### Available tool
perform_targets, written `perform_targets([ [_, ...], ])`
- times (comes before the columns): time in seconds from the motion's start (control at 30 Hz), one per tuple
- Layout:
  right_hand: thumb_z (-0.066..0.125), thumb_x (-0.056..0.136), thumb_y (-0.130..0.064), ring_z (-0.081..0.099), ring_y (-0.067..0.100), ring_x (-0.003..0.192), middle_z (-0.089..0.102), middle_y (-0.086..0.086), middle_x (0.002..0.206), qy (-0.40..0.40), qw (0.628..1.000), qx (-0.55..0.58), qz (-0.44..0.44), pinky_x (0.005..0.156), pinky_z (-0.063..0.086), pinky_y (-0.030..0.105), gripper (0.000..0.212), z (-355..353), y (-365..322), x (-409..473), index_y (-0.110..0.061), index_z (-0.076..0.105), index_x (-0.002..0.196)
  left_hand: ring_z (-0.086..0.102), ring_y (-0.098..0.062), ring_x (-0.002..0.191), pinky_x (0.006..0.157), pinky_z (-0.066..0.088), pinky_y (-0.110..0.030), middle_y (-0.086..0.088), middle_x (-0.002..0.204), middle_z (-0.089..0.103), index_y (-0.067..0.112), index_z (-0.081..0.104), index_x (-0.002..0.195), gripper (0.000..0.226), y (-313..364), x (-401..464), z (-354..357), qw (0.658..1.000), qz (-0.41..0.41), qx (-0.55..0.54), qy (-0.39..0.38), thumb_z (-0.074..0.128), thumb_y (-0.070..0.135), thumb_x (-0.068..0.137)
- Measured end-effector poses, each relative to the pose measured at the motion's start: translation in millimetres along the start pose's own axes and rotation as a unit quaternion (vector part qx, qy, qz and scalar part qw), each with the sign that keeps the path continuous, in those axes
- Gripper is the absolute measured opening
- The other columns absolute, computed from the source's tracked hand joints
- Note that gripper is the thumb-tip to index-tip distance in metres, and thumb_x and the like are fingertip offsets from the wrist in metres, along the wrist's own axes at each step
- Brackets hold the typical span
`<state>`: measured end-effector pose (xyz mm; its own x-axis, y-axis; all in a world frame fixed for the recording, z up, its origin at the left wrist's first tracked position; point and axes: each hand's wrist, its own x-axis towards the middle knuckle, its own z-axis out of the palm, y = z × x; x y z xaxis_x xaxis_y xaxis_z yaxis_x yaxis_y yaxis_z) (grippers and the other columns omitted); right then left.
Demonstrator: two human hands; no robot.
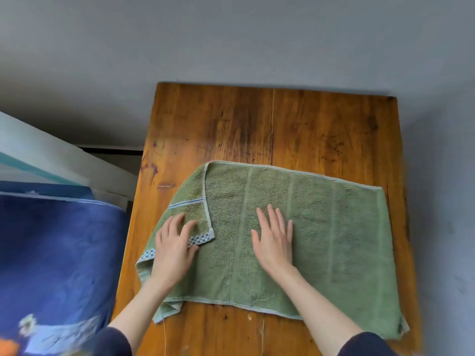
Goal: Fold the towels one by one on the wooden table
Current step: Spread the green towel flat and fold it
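Green towel (pixel 295 240) lies flat on wooden table (pixel 257 124), left end doubled over, checkered hem showing.

Left hand (pixel 174 247) flat on folded left flap, fingers spread, gripping nothing. Right hand (pixel 273 242) flat on towel middle, fingers straight, pressing only.

Risks: left flap skewed, so edges likely misalign at next fold; right near corner overhangs table edge and could drag towel off; pressing may set a wrinkle.

Count: one towel, one table, two hands. Blue fabric (pixel 59 253) at left, possibly bedding; too blurred to say.

Grey wall (pixel 231 34) behind, grey floor (pixel 442 201) at right; blue fabric (pixel 56 253) w/ white panel (pixel 38 147) at left.
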<state>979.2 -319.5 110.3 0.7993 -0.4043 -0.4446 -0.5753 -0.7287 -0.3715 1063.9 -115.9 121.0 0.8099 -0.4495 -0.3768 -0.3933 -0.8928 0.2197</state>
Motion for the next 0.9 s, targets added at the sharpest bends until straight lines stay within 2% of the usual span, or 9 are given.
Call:
perform_targets([
  [0.13,0.033,0.096,-0.046,-0.016,0.018,0.143,-0.012,0.001,0.157,0.019,0.997,-0.07,-0.029,0.112,-0.016,0.05,0.065,30,-26,13,-0.029,0.0,0.149,0.047,-0.039,0.124,0.099,0.037,-0.056,-0.021,0.134,0.05,0.016,0.061,0.121,0.052,-22,1,3,0.998,0.039,0.027,0.029,0.078,0.023,0.073],
  [0.27,0.025,0.095,-0.053,-0.025,0.021,0.138,-0.023,-0.001,0.15,0.035,0.993,-0.112,-0.006,0.11,-0.013,0.061,0.064,52,-43,23,-0.032,-0.008,0.147,0.056,-0.031,0.114,0.09,0.047,-0.04,-0.015,0.124,0.058,0.01,0.068,0.109,0.027,-39,4,-3,0.992,0.064,-0.086,0.069,0.069,0.013,0.082],
  [0.4,0.02,0.095,-0.054,-0.02,0.022,0.142,-0.018,-0.002,0.154,0.07,0.99,-0.117,0.029,0.11,-0.01,0.062,0.061,65,-48,26,-0.033,-0.008,0.146,0.059,-0.017,0.087,0.074,0.039,-0.02,-0.003,0.098,0.065,0.009,0.068,0.103,0.017,-61,29,-27,0.949,-0.046,-0.295,0.098,0.057,0.015,0.091],
  [0.53,0.017,0.093,-0.053,-0.002,0.025,0.145,0.001,0.001,0.157,0.106,0.985,-0.136,0.028,0.111,0.0,0.063,0.061,72,-46,25,-0.029,0.005,0.148,0.048,0.003,0.059,0.055,0.035,-0.013,0.012,0.064,0.057,0.023,0.06,0.076,0.019,-95,71,-56,0.936,-0.061,-0.325,0.123,0.053,0.022,0.093],
  [0.6,0.019,0.092,-0.051,0.004,0.026,0.145,0.007,0.003,0.157,0.118,0.983,-0.139,0.029,0.111,0.004,0.064,0.061,75,-46,26,-0.028,0.012,0.148,0.047,0.004,0.057,0.052,0.033,-0.009,0.016,0.061,0.055,0.025,0.058,0.073,0.021,-110,94,-68,0.934,-0.074,-0.323,0.132,0.051,0.022,0.093],
  [0.67,0.019,0.092,-0.051,0.005,0.026,0.145,0.009,0.003,0.157,0.127,0.981,-0.146,0.027,0.111,0.005,0.064,0.061,78,-45,27,-0.027,0.014,0.148,0.045,-0.004,0.059,0.056,0.032,-0.02,0.013,0.06,0.053,0.022,0.057,0.071,0.023,-124,116,-75,0.934,-0.094,-0.308,0.155,0.05,0.022,0.093],
  [0.77,0.02,0.092,-0.05,0.007,0.025,0.144,0.011,0.003,0.156,0.144,0.979,-0.14,0.022,0.111,0.003,0.062,0.06,79,-44,29,-0.027,0.016,0.147,0.057,-0.02,0.094,0.082,0.04,-0.026,0.002,0.099,0.065,0.014,0.064,0.109,0.024,-137,136,-75,0.932,-0.139,-0.287,0.173,0.047,0.021,0.094],
  [0.83,0.021,0.092,-0.05,0.007,0.025,0.145,0.011,0.003,0.157,0.145,0.978,-0.146,0.023,0.112,0.002,0.061,0.06,80,-44,29,-0.027,0.015,0.147,0.045,-0.027,0.122,0.104,0.032,-0.033,-0.012,0.132,0.051,0.008,0.045,0.135,0.042,-139,134,-67,0.939,-0.142,-0.252,0.187,0.047,0.015,0.094],
  [0.9,0.021,0.092,-0.05,0.007,0.024,0.145,0.011,0.003,0.157,0.151,0.977,-0.147,0.024,0.112,0.002,0.061,0.06,81,-43,29,-0.027,0.015,0.147,0.036,-0.033,0.13,0.108,0.027,-0.039,-0.019,0.14,0.041,0.005,0.041,0.137,0.046,-130,121,-53,0.955,-0.082,-0.185,0.216,0.048,0.011,0.092],
])
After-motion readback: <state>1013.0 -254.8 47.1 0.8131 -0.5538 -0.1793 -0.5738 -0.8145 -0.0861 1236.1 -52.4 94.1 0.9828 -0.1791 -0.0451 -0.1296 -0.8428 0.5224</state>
